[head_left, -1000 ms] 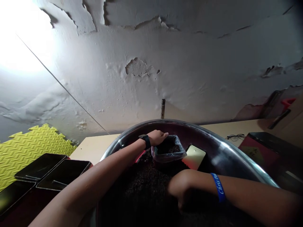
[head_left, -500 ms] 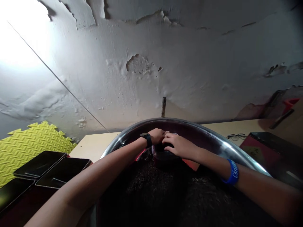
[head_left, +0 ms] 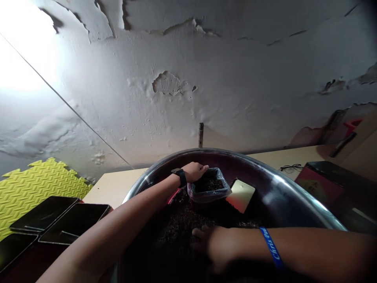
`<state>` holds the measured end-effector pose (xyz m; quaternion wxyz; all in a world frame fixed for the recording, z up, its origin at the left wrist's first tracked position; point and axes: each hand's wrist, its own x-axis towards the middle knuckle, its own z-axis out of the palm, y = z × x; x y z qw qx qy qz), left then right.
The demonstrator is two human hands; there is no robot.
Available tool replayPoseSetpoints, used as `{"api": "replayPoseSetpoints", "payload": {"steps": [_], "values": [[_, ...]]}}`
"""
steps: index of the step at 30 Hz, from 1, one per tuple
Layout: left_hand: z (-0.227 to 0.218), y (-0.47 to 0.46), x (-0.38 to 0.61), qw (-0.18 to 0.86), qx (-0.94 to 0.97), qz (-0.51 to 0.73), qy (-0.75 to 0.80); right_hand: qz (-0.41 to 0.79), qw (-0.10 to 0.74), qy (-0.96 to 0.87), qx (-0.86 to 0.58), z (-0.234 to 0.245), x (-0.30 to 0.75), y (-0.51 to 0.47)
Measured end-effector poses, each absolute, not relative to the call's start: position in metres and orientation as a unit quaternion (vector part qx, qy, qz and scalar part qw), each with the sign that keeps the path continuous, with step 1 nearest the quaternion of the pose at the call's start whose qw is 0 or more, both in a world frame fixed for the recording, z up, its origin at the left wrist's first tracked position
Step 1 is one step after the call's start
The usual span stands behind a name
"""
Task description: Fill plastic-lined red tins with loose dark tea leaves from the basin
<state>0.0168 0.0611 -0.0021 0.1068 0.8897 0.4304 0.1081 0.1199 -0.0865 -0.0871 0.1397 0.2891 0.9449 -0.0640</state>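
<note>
A small box lined with clear plastic (head_left: 209,195) sits inside a large shiny metal basin (head_left: 279,181), partly filled with dark loose bits. At the box's far left rim, my left hand (head_left: 196,171) is closed on the edge, a dark watch on its wrist. Dark, dry shreds that look like loose tea leaves (head_left: 176,220) cover the basin's bottom. Low over them in the foreground is my right hand (head_left: 219,243), its fingers apart and their tips touching the shreds, partly lost in shadow. A pale flat rectangular piece (head_left: 242,194) with a reddish lower end lies right of the box.
On the left are several black shallow trays (head_left: 75,222) and a yellow foam mat (head_left: 44,182). A light tabletop (head_left: 110,186) runs behind the basin, against a peeling wall (head_left: 229,78). At right are thin black cords (head_left: 291,168) and a dark red box (head_left: 326,184).
My right hand has left the box and moved down toward me into the loose leaves. This uncovers the box's opening and the pale piece. My left hand stays at the box's rim.
</note>
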Motion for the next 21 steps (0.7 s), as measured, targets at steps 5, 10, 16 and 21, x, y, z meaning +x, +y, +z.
{"api": "replayPoseSetpoints", "payload": {"steps": [5,10,16,21], "values": [[-0.004,0.063,0.016,0.110,0.890,0.106,0.429,-0.275,0.146,0.920,0.239,-0.076,0.121,-0.081],[-0.006,0.066,0.017,0.139,0.881,0.120,0.436,-0.244,-0.001,0.955,0.167,-0.017,0.130,-0.074],[-0.004,0.073,0.015,0.275,0.870,0.121,0.390,-0.092,-0.186,0.919,0.336,0.026,0.150,-0.030],[-0.006,0.079,0.012,0.322,0.846,0.138,0.403,-0.011,-0.197,0.907,0.373,0.025,0.169,-0.010]]}}
